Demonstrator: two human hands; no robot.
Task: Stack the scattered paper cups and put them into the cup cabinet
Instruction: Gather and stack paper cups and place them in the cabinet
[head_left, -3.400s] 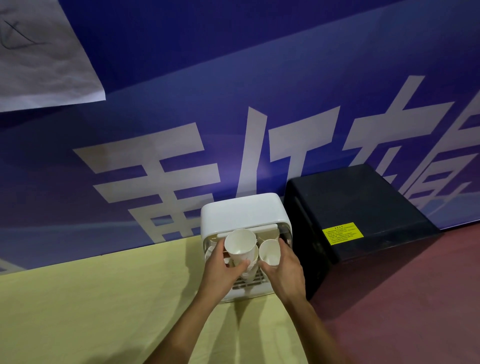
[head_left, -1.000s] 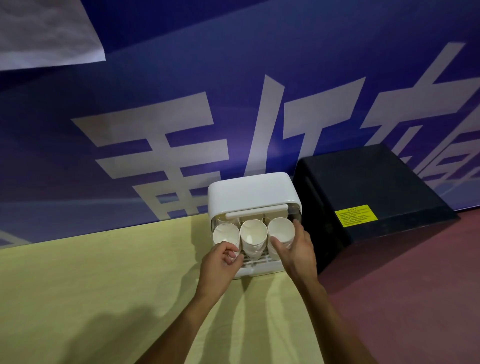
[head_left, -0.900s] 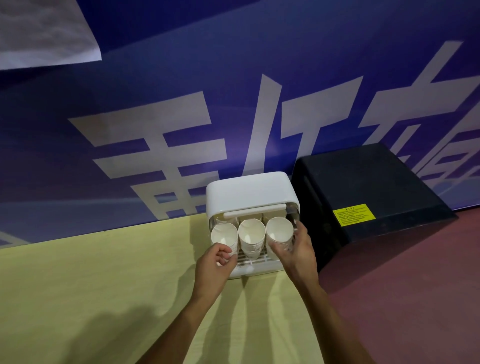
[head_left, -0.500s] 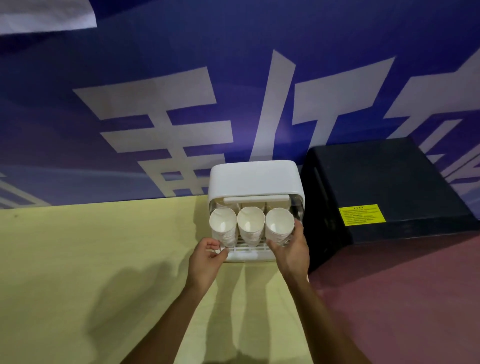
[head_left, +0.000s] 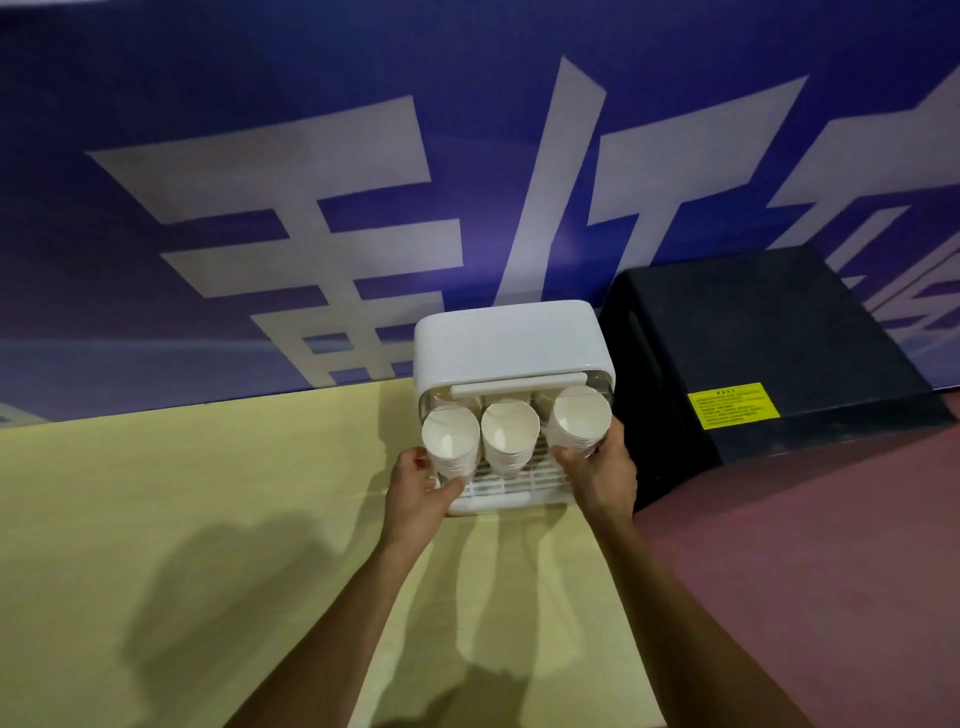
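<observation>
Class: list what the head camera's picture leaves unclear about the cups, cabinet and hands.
Head view: cup count in left white paper-cup stack; nested rims too small.
Back of the white plastic cup cabinet; its top hides it.
Left hand: grips stack or white slatted tray? It overlaps both.
Yellow label text: too small.

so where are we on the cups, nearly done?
Nearly. Done: the paper cups are nested in three stacks lying side by side on the rack of the cup cabinet; no loose cups show on the yellow tablecloth. In hand: the left hand grips the left stack, the right hand holds the right stack; the middle stack lies free. Left, probably: let go and shut the raised door.
</observation>
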